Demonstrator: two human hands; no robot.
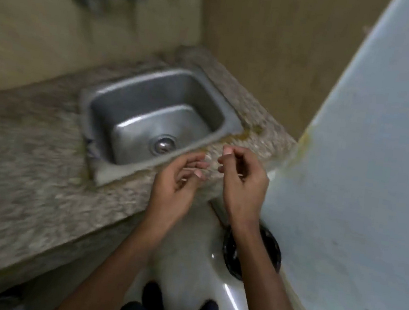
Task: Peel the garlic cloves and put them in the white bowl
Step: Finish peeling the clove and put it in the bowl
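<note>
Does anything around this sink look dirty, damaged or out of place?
Yes. A yellowish stain marks the counter at the right corner of the sink, and a similar streak runs down the edge of the pale panel. The seal at the sink's near left corner looks dark and torn.

1. A pale speck (227, 152) sits at the pinched fingertips of the right hand (243, 180); it is too blurred to tell garlic clove from skin.
2. It hangs over the counter (28, 157) edge, at 4 o'clock from the sink (180, 92), with the left hand (181, 185) at its 8 o'clock.
</note>
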